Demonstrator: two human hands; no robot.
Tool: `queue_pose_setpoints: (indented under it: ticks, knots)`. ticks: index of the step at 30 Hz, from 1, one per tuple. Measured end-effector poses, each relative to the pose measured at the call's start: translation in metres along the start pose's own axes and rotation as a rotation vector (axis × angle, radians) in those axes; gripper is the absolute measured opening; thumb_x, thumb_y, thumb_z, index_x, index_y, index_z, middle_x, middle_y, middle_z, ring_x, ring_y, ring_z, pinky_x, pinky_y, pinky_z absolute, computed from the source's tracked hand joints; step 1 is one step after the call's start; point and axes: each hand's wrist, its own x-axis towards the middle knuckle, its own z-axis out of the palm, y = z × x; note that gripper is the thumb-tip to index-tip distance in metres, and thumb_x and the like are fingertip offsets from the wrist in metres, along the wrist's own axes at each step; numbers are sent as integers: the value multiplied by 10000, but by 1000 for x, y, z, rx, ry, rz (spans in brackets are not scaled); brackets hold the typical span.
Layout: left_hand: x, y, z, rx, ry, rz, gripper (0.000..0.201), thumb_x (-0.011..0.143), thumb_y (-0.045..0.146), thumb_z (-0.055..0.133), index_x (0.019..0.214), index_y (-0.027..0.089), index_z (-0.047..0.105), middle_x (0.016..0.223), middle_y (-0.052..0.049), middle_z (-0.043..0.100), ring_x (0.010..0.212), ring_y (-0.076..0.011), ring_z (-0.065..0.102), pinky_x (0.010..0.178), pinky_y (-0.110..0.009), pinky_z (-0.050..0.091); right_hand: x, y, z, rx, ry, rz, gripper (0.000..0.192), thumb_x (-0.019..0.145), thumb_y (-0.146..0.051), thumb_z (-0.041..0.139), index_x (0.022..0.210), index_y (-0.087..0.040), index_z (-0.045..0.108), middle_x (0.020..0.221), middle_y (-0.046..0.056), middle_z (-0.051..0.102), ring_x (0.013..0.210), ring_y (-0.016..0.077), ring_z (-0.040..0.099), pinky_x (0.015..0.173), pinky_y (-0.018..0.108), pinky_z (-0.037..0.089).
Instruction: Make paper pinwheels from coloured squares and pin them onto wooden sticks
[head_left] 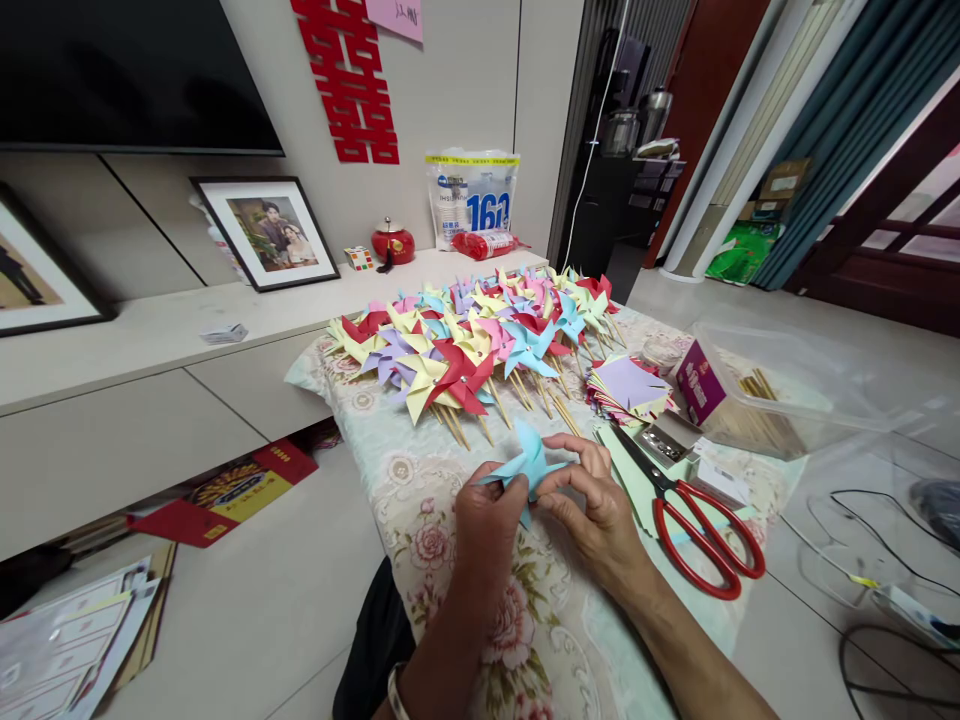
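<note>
My left hand [487, 515] and my right hand [596, 505] meet over a floral cloth [420, 500] and pinch a light blue folded paper piece [529, 462] between their fingertips. Just beyond lies a wide heap of finished paper pinwheels [480, 335] in red, yellow, blue, pink and purple, on thin wooden sticks. A stack of cut coloured paper squares [628, 385] sits to the right of my hands. Red-handled scissors [701, 525] lie shut on the cloth by my right wrist.
A clear plastic box [757, 400] holding wooden sticks and a purple carton stands at the right. A low cabinet [150, 400] with framed pictures, a red pot and a white bag runs along the left. Papers lie on the floor at the left, cables at the right.
</note>
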Motion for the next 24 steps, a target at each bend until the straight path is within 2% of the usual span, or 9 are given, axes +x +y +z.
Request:
queue_pose_setpoints:
  ticks: [3, 6, 14, 19, 24]
  knots:
    - [-1, -3, 0, 15, -46, 21, 127, 629, 247, 683, 624, 168, 583, 480, 80, 505, 482, -76, 397, 480, -200, 328, 0, 2, 1, 5, 1, 29, 143, 902, -270, 663, 776, -245, 725, 1402, 58, 533, 1301, 305, 432, 1072, 483, 299]
    - [-4, -2, 0, 8, -75, 25, 131, 648, 248, 679, 628, 171, 576, 478, 77, 516, 477, -76, 398, 476, -199, 329, 0, 2, 2, 45, 5, 84, 134, 889, -291, 679, 771, -247, 725, 1450, 56, 503, 1344, 314, 399, 1096, 499, 272]
    - [-10, 6, 3, -6, -83, 26, 114, 634, 233, 678, 618, 172, 584, 458, 70, 558, 452, -84, 465, 471, -193, 348, 0, 4, 3, 155, 8, 198, 102, 852, -291, 714, 762, -250, 735, 1349, 80, 584, 1323, 305, 435, 1098, 491, 278]
    - [-10, 6, 2, -32, -77, 21, 105, 634, 225, 688, 632, 168, 600, 471, 64, 577, 459, -87, 476, 474, -192, 364, 0, 5, 4, 165, 44, 193, 47, 831, -261, 739, 784, -257, 734, 1267, 75, 619, 1259, 292, 495, 1057, 468, 327]
    - [-9, 1, 2, -40, -73, 33, 119, 638, 230, 695, 624, 171, 593, 472, 68, 545, 470, -86, 460, 483, -192, 385, -1, 5, 4, 129, 32, 164, 73, 862, -237, 706, 797, -260, 732, 1237, 65, 627, 1237, 276, 502, 1039, 443, 335]
